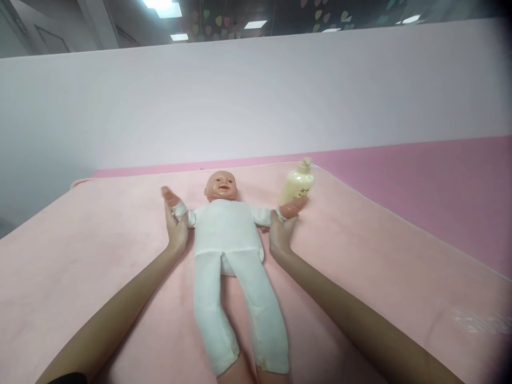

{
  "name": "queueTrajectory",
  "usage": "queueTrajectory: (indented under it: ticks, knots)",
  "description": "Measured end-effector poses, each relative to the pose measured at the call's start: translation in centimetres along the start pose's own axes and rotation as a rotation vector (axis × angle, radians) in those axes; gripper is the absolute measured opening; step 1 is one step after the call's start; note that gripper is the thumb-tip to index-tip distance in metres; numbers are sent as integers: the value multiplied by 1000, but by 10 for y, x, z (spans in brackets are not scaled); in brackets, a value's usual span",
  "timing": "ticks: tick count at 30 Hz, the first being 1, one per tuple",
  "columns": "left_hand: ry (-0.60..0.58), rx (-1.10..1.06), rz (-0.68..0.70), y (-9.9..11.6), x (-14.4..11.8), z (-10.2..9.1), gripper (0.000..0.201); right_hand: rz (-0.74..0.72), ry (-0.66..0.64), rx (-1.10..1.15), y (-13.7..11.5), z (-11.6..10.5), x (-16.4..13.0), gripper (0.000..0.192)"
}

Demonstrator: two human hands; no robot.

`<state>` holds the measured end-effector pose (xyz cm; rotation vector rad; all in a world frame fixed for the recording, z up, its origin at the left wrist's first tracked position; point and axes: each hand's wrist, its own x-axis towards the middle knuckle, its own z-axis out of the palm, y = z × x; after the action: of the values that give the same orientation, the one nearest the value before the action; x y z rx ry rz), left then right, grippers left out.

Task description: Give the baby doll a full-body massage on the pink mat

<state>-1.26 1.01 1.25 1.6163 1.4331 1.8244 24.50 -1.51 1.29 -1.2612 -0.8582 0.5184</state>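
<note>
Forearms (124, 293): bare and smooth, they reached inward from both lower corners.
Blanket (100, 240): pale pink, soft and matte, it spread flat with a thin hemmed edge; faint whitish marks showed near its lower right.
Baby doll (227, 229): it lay on its back on the blanket, centred between the forearms, legs toward the wearer and arms spread.
Doll's legs (208, 298): white cloth tubes, softly wrinkled, ended in stained, worn-looking cuffs above bare, flesh-toned shins.
Doll's torso (228, 224): plain white fabric, boxy, with a puckered seam across the hips.
Left hand (176, 229): it gripped the doll's cloth-covered arm near the wrist.
Right hand (282, 230): it clasped the opposite arm likewise; the doll's molded hands were blurred.
Doll's head (221, 186): rounded, hairless and shiny, with a smiling mouth.
Pump bottle (296, 186): pale yellow, glossy, round-shouldered and dark-printed, it stood behind the doll's hand.
Pink surface (440, 186): flat and deeper-toned, it bordered the blanket.
Wall (256, 101): white and smooth, it rose behind.
Heart shapes (227, 21): pastel, they dotted a dark background above.
</note>
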Motion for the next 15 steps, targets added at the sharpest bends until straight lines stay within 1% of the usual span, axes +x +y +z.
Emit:
queueTrajectory:
  ticks: [2,4,7,10,11,13,15]
  knots:
    - [-105,131,86,11,-4,1,62,-137,-114,-116,0,0,-2,57]
    - [-217,263,177,19,-7,2,62,-264,-217,-263,-1,0,-3,55]
    - [-349,440,287,25,-9,4,69,-363,-388,-560,-9,-1,-5,58]
    - [-417,575,315,29,-6,7,69,-473,-573,-882,-21,-1,-5,58]
    - [-432,606,316,31,-5,8,68,-501,-611,-962,-25,-1,-5,56]
    - [-447,644,323,32,-4,8,66,-520,-638,-1045,-30,-1,-5,53]
    - [-444,637,323,32,-4,7,66,-498,-617,-1009,-30,-2,-7,53]
